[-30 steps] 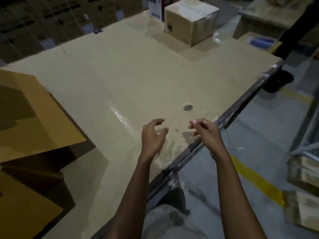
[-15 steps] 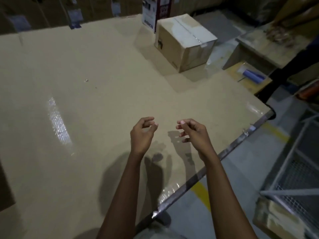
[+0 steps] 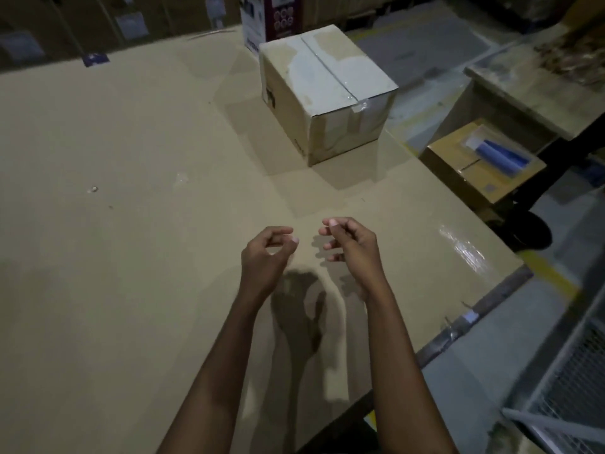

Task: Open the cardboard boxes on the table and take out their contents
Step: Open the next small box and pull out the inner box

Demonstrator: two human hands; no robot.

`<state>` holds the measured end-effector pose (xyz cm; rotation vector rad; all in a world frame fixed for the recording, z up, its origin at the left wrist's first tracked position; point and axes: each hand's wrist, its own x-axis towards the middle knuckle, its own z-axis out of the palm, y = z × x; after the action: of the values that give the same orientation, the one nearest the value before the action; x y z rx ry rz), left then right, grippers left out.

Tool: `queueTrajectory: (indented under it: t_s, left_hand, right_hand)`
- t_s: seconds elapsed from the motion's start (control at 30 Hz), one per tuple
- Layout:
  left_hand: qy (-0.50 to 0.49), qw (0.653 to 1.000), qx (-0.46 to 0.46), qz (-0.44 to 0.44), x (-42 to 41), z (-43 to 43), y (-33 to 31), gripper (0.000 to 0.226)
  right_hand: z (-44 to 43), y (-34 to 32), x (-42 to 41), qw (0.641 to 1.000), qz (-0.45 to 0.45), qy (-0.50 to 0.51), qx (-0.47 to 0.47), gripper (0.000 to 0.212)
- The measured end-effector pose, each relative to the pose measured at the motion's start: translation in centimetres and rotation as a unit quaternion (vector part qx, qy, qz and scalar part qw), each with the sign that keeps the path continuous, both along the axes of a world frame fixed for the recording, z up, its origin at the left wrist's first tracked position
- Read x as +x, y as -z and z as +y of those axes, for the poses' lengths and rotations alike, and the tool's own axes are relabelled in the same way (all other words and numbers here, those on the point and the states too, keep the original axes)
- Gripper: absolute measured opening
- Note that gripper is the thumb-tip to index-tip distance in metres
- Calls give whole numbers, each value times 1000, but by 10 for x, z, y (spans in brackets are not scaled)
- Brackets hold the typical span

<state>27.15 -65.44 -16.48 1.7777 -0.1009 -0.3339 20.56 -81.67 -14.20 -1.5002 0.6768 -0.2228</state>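
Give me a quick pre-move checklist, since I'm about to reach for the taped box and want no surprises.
1. Both hands free: ok; left hand and right hand hold nothing.
2. Cardboard box on the table: ok, upright.
3. Box still sealed: ok; tape runs along the top seam.
4. Path to box clear: ok.
5. Cutting tool at hand: not ok, none visible.
6. Contents: cannot tell.

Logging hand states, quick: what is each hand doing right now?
Left hand: fingers loosely curled, holding nothing, above the table.
Right hand: fingers loosely curled, holding nothing.
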Motion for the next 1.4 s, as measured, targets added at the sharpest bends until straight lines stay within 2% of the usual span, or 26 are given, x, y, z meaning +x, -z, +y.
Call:
queueTrajectory:
  t_s: [0.1,0.2,0.33,0.5,0.6,0.67,0.83,1.07,1.2,1.27,1.4]
  left_hand:
    - [-40,999,-26,26,28,-48,-13,17]
    - [-105,991,-54,57,61,-98,-27,16]
    - [-181,981,-60,35,106,-156,-43,17]
    - [-249,967,-22,48,159,-208,-52,61]
    - [-269,959,-6,90,185,-221,-49,80]
    - [-267,957,-8,115,193,-225,-43,84]
    - [-219,964,-38,147,192,-220,-29,76]
    - [-243,960,-39,135,172,-184,-31,61]
    - [-267,955,-51,121,136,-137,-27,37]
    - [-284,950,-62,118,114,-107,-23,37]
    - [-313,940,-75,115,69,-47,-25,53]
  right_hand:
    - [-51,3,29,999,-17,-5,35,21]
    - [-103,8,58,997,-45,31,46,17]
    - [-158,3,109,993,-82,85,29,13]
    - [-210,-12,180,991,-73,75,-82,57]
    - [-230,-21,213,987,-70,79,-120,75]
    - [-237,-20,231,985,-66,79,-138,80]
    - [-231,1,246,982,-54,41,-179,73]
    - [-199,5,223,977,-50,41,-203,75]
    - [-157,7,195,977,-52,20,-207,77]
    - [-130,10,175,975,-56,11,-212,78]
    - [-70,9,131,969,-59,-5,-242,79]
